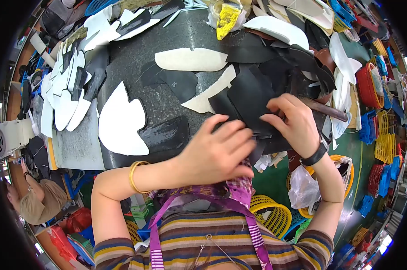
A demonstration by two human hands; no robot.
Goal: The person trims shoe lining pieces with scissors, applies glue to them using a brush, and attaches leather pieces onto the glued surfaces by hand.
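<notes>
My left hand (223,150) reaches in from the left, palm down with its fingers curled, over the near edge of the black sheet pieces. What lies under its fingers is hidden. My right hand (298,121) has bent fingers and its thumb at the right edge of a large black sheet piece (248,96), which looks like leather. More black pieces (275,67) overlap behind and beside it. Two cream pieces (192,60) lie to the left of this pile. A white cut-out shape (122,121) and a shiny black piece (167,135) lie further left.
White and black pieces (71,94) fan out at the table's left edge. A yellow object (228,20) sits in a plastic wrap at the back. A brown rod-like handle (322,109) juts over the right edge. Yellow baskets (275,213) stand below. Another person (44,198) is at far left.
</notes>
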